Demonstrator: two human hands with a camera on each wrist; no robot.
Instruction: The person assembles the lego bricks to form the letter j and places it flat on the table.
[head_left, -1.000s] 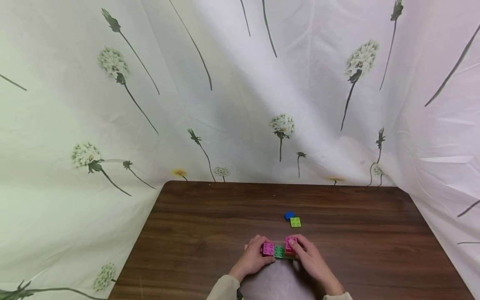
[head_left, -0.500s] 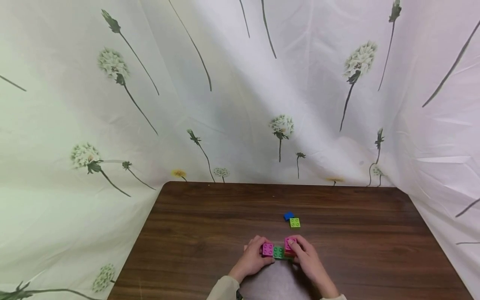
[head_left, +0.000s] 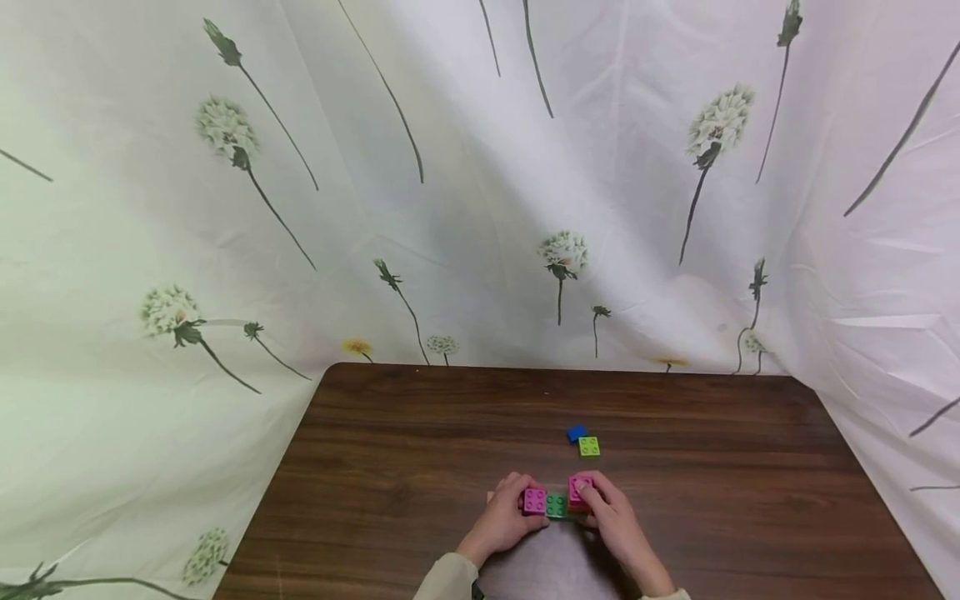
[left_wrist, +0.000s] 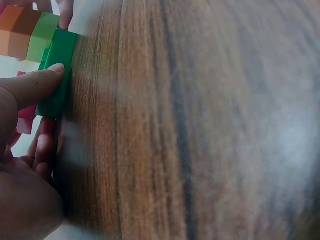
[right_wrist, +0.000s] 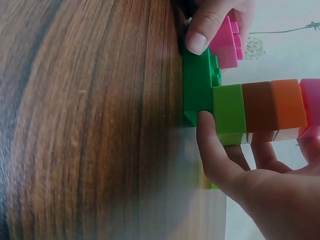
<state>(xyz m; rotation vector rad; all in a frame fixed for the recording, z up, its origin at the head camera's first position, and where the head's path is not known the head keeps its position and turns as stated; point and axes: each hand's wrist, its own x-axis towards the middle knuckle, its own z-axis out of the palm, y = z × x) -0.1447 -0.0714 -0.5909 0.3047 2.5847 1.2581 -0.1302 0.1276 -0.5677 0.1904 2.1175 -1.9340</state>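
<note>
1) Brick (right_wrist: 196, 82), long and green, lies on the table (head_left: 390, 467), a pink block (head_left: 535, 500) on its left end, a stack (right_wrist: 258, 105) of light green, brown, orange and pink on its right
2) Left hand (head_left: 505, 518): thumb and fingers hold the pink-topped end
3) Right hand (head_left: 618, 518): fingers curled round the stack
4) Blue block (head_left: 576, 432) and lime block (head_left: 588, 448) just beside each other, farther back

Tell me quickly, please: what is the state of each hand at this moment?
Left hand: closed, gripping the long dark green plastic brick.
Right hand: closed, holding the stack of lime, brown, orange and pink plastic bricks.
</note>
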